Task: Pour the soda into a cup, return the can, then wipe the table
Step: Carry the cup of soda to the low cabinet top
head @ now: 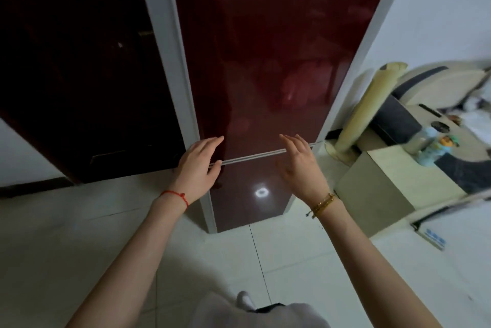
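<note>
A tall fridge with glossy dark red doors [265, 48] stands right in front of me, both doors closed. A thin silver seam [260, 155] divides the upper door from the lower one. My left hand [198, 165] is stretched out with straight fingers at the left edge of the fridge, level with the seam. My right hand [300, 165] is raised beside it, fingers straight, palm turned inward, holding nothing. No soda can, cup or cloth is in view.
A dark wooden door [79, 75] stands to the left of the fridge. On the right are a rolled cream mat [369, 104] against the wall, a beige cabinet [385, 189] and a sofa armrest with a small bottle [427, 147]. Pale tiles cover the floor.
</note>
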Available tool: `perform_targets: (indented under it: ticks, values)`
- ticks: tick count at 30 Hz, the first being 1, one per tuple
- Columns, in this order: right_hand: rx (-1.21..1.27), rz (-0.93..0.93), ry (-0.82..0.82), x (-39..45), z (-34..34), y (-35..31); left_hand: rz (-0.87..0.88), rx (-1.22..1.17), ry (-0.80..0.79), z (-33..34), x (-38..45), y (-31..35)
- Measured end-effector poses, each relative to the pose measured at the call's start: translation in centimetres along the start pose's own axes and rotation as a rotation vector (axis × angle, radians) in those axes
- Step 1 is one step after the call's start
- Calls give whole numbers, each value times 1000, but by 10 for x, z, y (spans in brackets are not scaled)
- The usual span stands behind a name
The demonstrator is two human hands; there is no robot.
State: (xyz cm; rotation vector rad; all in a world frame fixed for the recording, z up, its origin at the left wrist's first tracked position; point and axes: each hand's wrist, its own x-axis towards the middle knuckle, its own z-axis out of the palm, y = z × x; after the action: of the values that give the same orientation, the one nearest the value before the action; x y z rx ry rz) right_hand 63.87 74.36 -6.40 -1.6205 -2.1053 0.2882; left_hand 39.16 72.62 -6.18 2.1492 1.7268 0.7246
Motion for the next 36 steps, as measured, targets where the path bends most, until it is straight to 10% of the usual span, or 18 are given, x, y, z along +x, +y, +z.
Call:
perform_targets:
  ticks: [36]
  values:
    - [-165,1185,479,-555,-133,11,990,-200,-710,179,-228,335]
